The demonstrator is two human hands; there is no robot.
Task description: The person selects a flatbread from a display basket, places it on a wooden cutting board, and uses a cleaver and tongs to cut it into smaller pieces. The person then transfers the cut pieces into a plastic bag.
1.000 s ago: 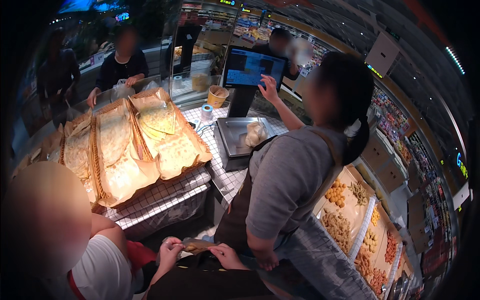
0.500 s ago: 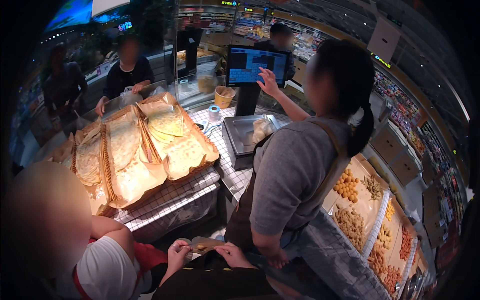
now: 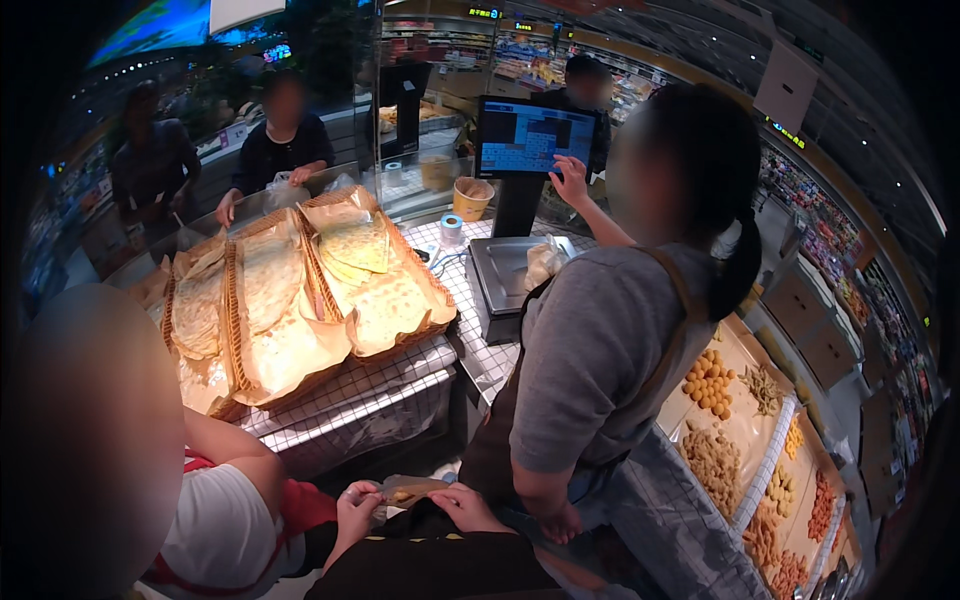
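Note:
In front of my body, low in the head view, my left hand (image 3: 357,510) pinches one side of a small brown paper bag (image 3: 428,487). On its other side, my right hand (image 3: 466,506) grips the edge with thumb and fingers. A small light-brown piece of food (image 3: 401,495) shows at the bag's left part; its kind is too small to make out. Both hands stay close together, with the paper stretched between them.
Flatbreads lie in paper-lined wicker baskets (image 3: 236,345) ahead left. A co-worker in grey (image 3: 590,350) stands close at right, one hand at a touchscreen (image 3: 535,140) above a scale (image 3: 498,290). Another person (image 3: 235,525) is at left. Fried snacks fill trays (image 3: 745,420) at right.
The whole scene has shifted slightly right in the view. The co-worker's raised hand sits a little lower and farther right against the screen. My hands and the paper bag look nearly unmoved.

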